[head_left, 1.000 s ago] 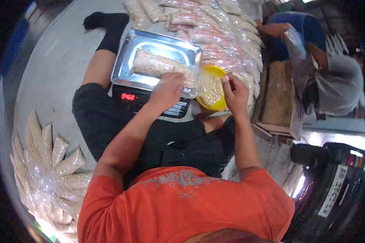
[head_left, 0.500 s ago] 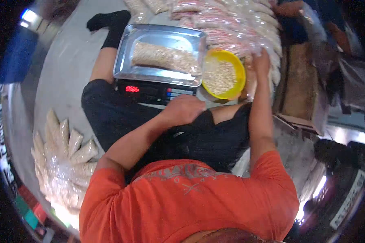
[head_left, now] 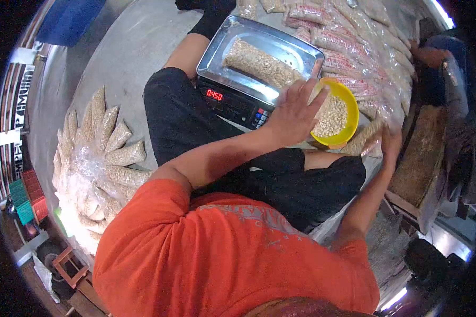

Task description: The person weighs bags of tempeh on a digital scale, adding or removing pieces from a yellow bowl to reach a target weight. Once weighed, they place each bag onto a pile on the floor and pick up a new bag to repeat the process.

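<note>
My left hand (head_left: 297,113) hangs over the right edge of the metal tray (head_left: 209,58), its fingers spread and nothing held in it. A clear bag filled with pale pieces (head_left: 259,62) lies on the tray; the hand hides part of its near end. Right beside the hand stands a yellow bowl (head_left: 353,112), partly full of loose pale pieces (head_left: 330,119). At the right, my right hand (head_left: 390,145) has its fingers closed on clear plastic of a bag (head_left: 388,119), beside another filled bag (head_left: 366,138). The fingertips are partly hidden.
Under the tray, a digital scale (head_left: 232,108) shows 0.450 in red. Filled bags with red print (head_left: 344,53) lie piled at the top right. More filled bags (head_left: 98,164) fan out on the left floor. A wooden box (head_left: 420,158) stands right; another person's arm (head_left: 431,55) shows beyond.
My left hand has moved from the scale's front edge toward the tray and bowl, and its fingers have opened. My right hand has come closer to my body. The camera view has turned.
</note>
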The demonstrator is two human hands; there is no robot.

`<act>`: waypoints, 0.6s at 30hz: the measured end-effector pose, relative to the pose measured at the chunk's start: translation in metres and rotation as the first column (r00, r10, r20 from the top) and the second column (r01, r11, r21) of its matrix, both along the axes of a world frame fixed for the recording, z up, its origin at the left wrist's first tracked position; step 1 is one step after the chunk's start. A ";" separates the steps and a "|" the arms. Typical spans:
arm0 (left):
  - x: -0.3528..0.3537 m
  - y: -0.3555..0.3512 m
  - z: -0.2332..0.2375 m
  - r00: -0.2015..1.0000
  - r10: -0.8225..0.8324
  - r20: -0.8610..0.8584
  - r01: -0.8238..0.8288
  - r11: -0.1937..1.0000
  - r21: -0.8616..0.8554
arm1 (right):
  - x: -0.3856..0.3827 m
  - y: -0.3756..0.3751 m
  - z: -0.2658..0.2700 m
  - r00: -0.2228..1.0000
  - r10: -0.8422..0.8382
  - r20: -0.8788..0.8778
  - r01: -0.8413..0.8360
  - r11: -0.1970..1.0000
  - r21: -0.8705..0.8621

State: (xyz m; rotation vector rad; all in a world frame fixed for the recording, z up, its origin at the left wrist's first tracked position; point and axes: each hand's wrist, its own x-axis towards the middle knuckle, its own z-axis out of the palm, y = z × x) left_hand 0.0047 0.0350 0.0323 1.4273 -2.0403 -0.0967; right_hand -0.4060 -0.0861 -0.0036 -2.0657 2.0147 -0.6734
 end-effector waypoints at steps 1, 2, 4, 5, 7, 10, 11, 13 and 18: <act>-0.001 -0.007 -0.002 0.999 0.051 -0.008 -0.051 0.999 0.011 | -0.027 0.005 0.002 0.999 0.045 -0.024 -0.045 0.999 0.011; -0.001 -0.014 -0.006 0.998 0.066 -0.016 -0.066 0.998 0.004 | -0.046 0.013 0.008 0.994 0.093 -0.047 -0.092 0.995 0.024; -0.002 -0.024 -0.017 0.988 0.069 0.136 -0.070 0.998 0.004 | 0.021 0.063 0.111 0.993 -0.094 0.074 0.075 0.970 0.231; -0.003 -0.025 -0.019 0.989 0.081 0.123 -0.081 0.997 -0.009 | 0.015 0.074 0.128 0.996 -0.054 0.065 0.037 0.969 0.244; -0.003 -0.028 -0.026 0.979 0.037 0.200 -0.039 0.999 0.007 | 0.005 0.098 0.163 0.999 0.011 -0.042 -0.004 0.984 0.179; 0.001 -0.037 -0.039 0.988 0.068 0.138 -0.056 0.994 -0.089 | 0.012 0.104 0.224 0.986 0.168 -0.006 -0.167 0.985 0.028; 0.019 -0.035 -0.029 0.995 0.036 0.091 -0.029 0.997 -0.074 | 0.021 0.103 0.238 0.910 0.218 0.354 -0.235 0.972 0.004; 0.055 -0.032 0.021 0.999 0.018 0.041 -0.021 0.998 0.062 | 0.056 0.083 0.255 0.896 0.164 0.412 -0.144 0.986 -0.078; 0.171 -0.016 0.087 0.647 0.012 -0.762 -0.276 0.936 -0.219 | 0.191 0.051 0.258 0.570 0.067 0.819 -0.077 0.997 -0.028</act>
